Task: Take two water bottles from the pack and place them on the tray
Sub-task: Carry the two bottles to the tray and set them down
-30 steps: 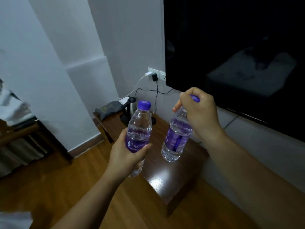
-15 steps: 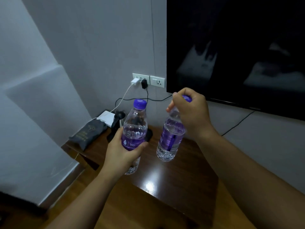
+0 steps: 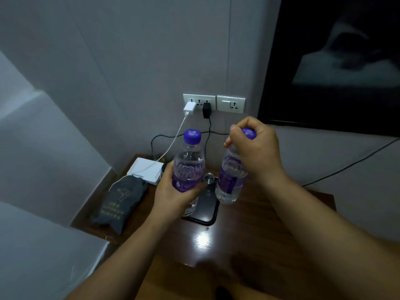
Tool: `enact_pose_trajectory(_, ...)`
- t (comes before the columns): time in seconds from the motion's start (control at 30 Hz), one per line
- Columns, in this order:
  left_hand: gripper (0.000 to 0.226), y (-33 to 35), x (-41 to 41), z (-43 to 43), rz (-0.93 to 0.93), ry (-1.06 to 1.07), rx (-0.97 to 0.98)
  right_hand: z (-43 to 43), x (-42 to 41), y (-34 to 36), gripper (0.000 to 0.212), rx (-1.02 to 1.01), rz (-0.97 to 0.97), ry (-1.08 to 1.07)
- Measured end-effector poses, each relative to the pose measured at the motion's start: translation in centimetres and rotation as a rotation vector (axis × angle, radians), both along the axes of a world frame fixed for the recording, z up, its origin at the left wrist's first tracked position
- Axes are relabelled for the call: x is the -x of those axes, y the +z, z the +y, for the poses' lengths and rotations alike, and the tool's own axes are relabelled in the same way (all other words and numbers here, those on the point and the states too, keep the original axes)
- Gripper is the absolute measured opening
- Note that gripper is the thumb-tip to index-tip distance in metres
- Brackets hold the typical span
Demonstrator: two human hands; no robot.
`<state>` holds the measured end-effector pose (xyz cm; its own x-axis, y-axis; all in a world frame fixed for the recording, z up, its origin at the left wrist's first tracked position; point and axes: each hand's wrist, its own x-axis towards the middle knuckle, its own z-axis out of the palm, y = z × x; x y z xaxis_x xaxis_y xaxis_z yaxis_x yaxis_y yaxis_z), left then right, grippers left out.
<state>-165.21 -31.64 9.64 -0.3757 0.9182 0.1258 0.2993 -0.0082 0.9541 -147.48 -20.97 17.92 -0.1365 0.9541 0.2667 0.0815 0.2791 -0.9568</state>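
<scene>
Each of my hands holds a clear water bottle with a purple cap and purple label. My left hand [image 3: 175,191] grips the left bottle [image 3: 188,163] around its body, upright. My right hand [image 3: 256,148] holds the right bottle [image 3: 229,180] from above by its neck and cap, and it hangs slightly tilted. Both bottles are above a black tray [image 3: 205,210] on the dark wooden table [image 3: 249,230]. A small glass object [image 3: 208,178] stands on the tray between the bottles. The pack is out of sight.
A dark drawstring bag [image 3: 121,200] and a white box [image 3: 145,171] lie on the table's left part. Wall sockets [image 3: 214,103] hold a white charger and a black plug with cables running down. A black TV screen [image 3: 337,61] hangs at the upper right.
My view has moved closer to the table and turned down toward it. Both bottles have come forward over the table and now hang above the black tray. Both grips are unchanged.
</scene>
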Motion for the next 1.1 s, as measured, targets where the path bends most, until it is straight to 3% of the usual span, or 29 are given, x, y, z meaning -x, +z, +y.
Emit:
enact_pose_trajectory(0.27, 0.077, -8.3, 9.0, 6.5, -0.095, -0.199, 0.005, 2.0, 8.6, -6.8, 0.023, 0.024, -0.057, -0.255)
enact_pose_trajectory(0.57, 0.078, -21.9, 12.2, 11.8, -0.099, -0.306, -0.004, 6.2, 13.7, -20.9, 0.021, 0.114, -0.143, -0.351)
enact_pose_trajectory(0.8, 0.078, -35.3, 12.0, 16.3, -0.095, -0.217, -0.021, 9.4, 15.1, -34.8, 0.039, 0.104, -0.186, -0.327)
enact_pose_trajectory(1.1, 0.069, -44.2, 11.3, 19.3, -0.039, -0.129, -0.145, 12.6, 15.7, -42.4, 0.027, 0.006, -0.156, -0.366)
